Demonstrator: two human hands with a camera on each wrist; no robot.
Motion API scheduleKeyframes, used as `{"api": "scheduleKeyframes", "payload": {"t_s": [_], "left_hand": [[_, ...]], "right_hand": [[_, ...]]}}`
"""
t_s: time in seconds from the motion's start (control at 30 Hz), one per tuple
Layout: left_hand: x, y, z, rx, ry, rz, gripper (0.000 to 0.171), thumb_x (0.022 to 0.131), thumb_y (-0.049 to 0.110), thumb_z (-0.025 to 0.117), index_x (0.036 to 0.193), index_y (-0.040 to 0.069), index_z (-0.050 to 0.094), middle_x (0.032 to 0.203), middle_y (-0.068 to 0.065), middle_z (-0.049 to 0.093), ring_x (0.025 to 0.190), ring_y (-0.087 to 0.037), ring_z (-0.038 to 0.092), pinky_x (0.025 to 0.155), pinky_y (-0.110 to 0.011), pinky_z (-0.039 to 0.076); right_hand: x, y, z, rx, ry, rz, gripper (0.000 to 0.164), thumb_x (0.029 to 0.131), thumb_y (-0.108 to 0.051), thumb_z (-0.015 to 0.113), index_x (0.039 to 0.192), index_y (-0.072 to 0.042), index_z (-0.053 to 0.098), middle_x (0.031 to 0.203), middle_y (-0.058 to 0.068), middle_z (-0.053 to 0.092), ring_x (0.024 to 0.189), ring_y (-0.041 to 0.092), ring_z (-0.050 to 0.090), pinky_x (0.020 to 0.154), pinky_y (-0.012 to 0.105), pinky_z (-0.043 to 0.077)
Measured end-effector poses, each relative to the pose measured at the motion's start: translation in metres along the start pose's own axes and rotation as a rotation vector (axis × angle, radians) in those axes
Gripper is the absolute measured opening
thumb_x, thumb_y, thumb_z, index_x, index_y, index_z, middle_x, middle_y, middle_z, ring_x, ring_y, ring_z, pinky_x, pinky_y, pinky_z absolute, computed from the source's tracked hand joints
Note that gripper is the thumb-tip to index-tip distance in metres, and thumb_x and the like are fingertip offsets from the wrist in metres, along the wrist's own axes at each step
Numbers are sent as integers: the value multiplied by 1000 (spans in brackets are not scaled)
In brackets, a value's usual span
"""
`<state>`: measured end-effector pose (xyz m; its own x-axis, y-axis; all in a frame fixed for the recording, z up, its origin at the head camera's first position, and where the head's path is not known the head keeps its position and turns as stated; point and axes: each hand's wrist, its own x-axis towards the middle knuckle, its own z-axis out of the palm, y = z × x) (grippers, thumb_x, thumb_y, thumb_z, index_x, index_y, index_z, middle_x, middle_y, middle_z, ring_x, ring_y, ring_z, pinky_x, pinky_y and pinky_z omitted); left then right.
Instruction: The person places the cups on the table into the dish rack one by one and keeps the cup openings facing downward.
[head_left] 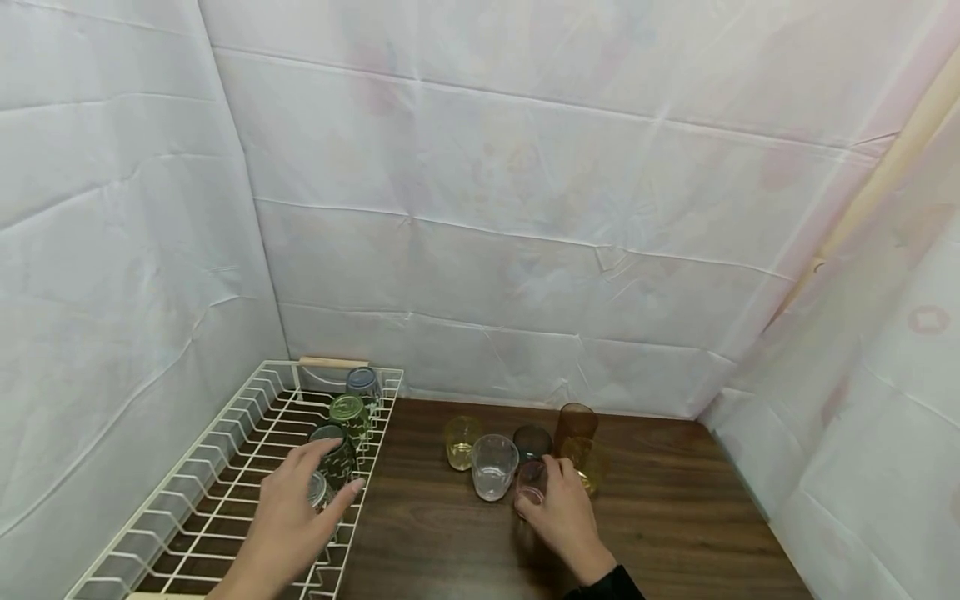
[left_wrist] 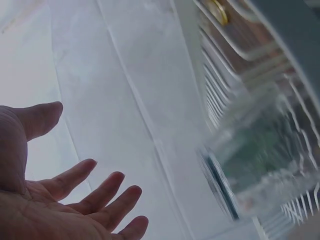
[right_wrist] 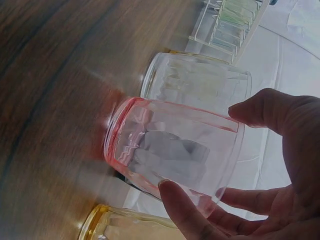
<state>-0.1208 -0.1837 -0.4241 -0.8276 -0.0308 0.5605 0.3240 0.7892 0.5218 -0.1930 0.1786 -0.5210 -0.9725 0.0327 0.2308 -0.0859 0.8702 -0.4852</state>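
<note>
My right hand (head_left: 564, 515) holds a pink-tinted glass (right_wrist: 175, 145) near its rim, with the thumb on one side and fingers on the other. In the right wrist view the glass stands base-down on or close over the wooden table. Beside it is a clear ribbed glass (head_left: 493, 473). My left hand (head_left: 288, 510) hovers over the right side of the white dish rack (head_left: 182, 459), fingers spread and nothing in the palm. Below it in the rack are a clear glass (head_left: 316, 486) and a dark green glass (head_left: 341, 462), both partly hidden by the hand.
Farther back in the rack sit a green glass (head_left: 348, 410) and a blue glass (head_left: 363, 382). On the table (head_left: 667, 517) stand a pale yellow glass (head_left: 460, 450), a dark grey glass (head_left: 531, 442), a tall amber glass (head_left: 577, 421) and a yellow glass (head_left: 594, 462). White sheeting (head_left: 480, 250) encloses the area.
</note>
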Motion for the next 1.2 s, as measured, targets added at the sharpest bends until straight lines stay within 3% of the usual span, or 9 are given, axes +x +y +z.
{"api": "scheduleKeyframes", "payload": {"t_s": [0.27, 0.4, 0.5, 0.63, 0.73, 0.87, 1.07, 1.2], "left_hand": [[-1, 20, 11, -2, -59, 10, 62, 85, 30, 91, 138, 10, 66, 135, -15, 69, 123, -45, 67, 96, -67, 46], [2, 26, 14, -2, -85, -8, 64, 86, 33, 90, 140, 10, 65, 137, -15, 68, 125, -46, 66, 99, -68, 47], [5, 31, 17, -5, -116, -27, 66, 87, 35, 89, 142, 11, 64, 139, -15, 66, 128, -47, 64, 102, -68, 47], [10, 35, 21, -20, -164, -49, 67, 88, 37, 88, 144, 12, 63, 142, -15, 65, 133, -45, 61, 106, -70, 44], [13, 38, 24, -33, -172, -41, 66, 87, 36, 89, 144, 13, 63, 142, -14, 65, 134, -44, 62, 108, -71, 43], [15, 41, 27, -52, -150, -9, 65, 86, 35, 90, 142, 13, 64, 140, -13, 67, 132, -41, 64, 107, -70, 43], [13, 40, 26, -54, -169, -51, 66, 87, 36, 89, 144, 13, 62, 142, -15, 65, 133, -45, 63, 108, -71, 43], [13, 40, 27, -58, -177, -63, 67, 88, 37, 88, 144, 14, 62, 144, -14, 65, 135, -46, 61, 108, -72, 44]], "right_hand": [[-5, -3, -11, 49, -70, 38, 79, 80, -32, 84, 149, -3, 60, 126, 15, 57, 108, 29, 60, 84, 44, 53], [-8, -5, -19, 158, -110, 69, 73, 81, -27, 80, 147, -3, 62, 126, 15, 56, 88, 19, 55, 72, 33, 44], [-12, -7, -28, 261, -123, 109, 70, 81, -26, 80, 145, -4, 63, 124, 14, 57, 85, 16, 54, 70, 29, 45], [-16, -11, -40, 441, -104, 158, 57, 83, -24, 82, 136, -9, 68, 117, 12, 59, 97, 17, 58, 75, 25, 54], [-18, -15, -45, 661, -86, 197, 47, 87, -15, 80, 131, -6, 68, 115, 15, 58, 99, 19, 61, 72, 28, 64], [-19, -22, -49, 942, -69, 254, 42, 92, -5, 73, 132, 3, 62, 114, 15, 56, 99, 21, 61, 68, 36, 68], [-20, -29, -51, 1217, -153, 291, 42, 103, -13, 59, 138, 7, 50, 136, 19, 53, 109, 26, 68, 82, 39, 68], [-19, -30, -54, 1401, -213, 293, 51, 106, -17, 51, 148, 9, 41, 147, 22, 48, 117, 27, 68, 88, 39, 66]]}}
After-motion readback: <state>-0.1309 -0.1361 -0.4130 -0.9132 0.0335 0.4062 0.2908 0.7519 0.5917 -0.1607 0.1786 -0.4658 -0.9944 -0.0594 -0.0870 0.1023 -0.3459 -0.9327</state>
